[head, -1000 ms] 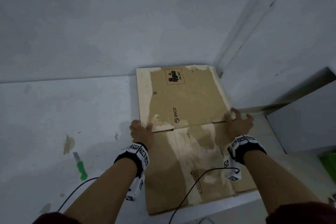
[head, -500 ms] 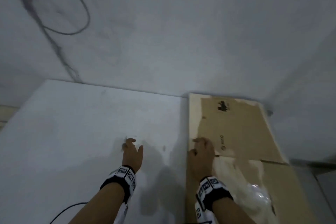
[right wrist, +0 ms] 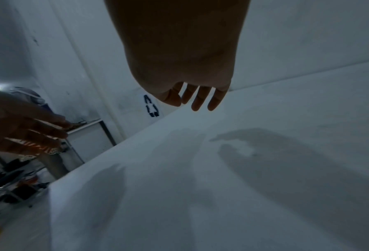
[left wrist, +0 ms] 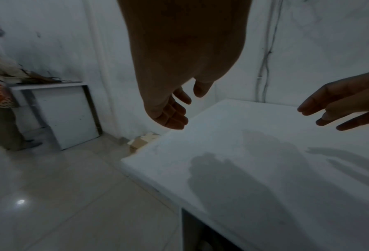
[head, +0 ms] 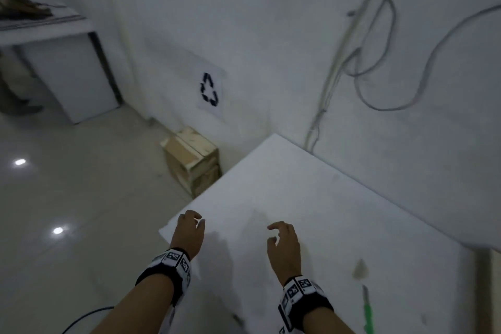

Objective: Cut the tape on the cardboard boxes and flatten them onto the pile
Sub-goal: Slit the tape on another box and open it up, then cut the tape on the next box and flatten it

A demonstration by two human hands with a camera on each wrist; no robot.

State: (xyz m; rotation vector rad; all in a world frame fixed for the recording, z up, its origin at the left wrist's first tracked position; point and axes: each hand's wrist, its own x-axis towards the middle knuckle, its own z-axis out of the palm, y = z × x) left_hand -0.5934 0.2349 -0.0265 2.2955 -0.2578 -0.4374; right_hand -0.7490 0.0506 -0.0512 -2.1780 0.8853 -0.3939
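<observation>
Both my hands hover empty over the white table (head: 339, 198), fingers loosely curled. My left hand (head: 189, 228) is above the table's left corner, and it shows again in the left wrist view (left wrist: 174, 108). My right hand (head: 282, 238) hangs a little to its right over the tabletop, seen too in the right wrist view (right wrist: 196, 98). A closed cardboard box (head: 192, 157) stands on the floor against the wall, beyond the table's left corner. A green-handled knife (head: 367, 309) lies on the table at my right. The flattened cardboard pile is out of view.
A recycling sign (head: 208, 89) hangs on the wall above the box. Loose cables (head: 379, 62) run down the wall behind the table. A white cabinet (head: 67, 68) stands at the far left, with another person's legs (left wrist: 9, 129) beside it. Shiny tiled floor (head: 81, 211) lies left of the table.
My view has swung left, away from the flattened cardboard. Both hands have left the cardboard and moved left over the bare tabletop. The box on the floor has come into view.
</observation>
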